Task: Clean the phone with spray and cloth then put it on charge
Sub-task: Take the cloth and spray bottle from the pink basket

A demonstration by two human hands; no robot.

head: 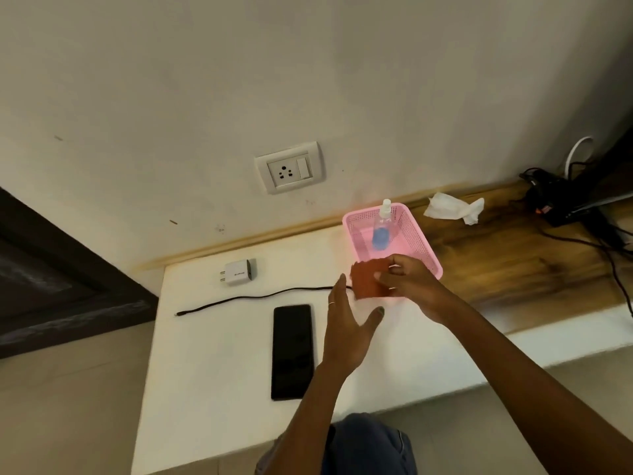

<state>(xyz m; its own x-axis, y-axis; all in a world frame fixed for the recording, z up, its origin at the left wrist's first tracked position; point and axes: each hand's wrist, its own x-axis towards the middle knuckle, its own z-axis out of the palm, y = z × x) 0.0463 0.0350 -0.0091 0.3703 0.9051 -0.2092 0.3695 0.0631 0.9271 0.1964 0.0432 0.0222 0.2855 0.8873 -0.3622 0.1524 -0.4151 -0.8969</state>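
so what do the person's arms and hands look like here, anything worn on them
Both forearms are bare, with no sleeves in view. The left hand wears a thin, pale ring on one of its fingers. The right hand shows no ring, watch or bracelet that I can make out. No gloves on either hand. Below the arms, dark blue trousers are visible.

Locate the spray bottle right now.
In the head view, the spray bottle stands upright inside the pink basket, right of centre by the wall, just beyond the right hand holding the cloth.
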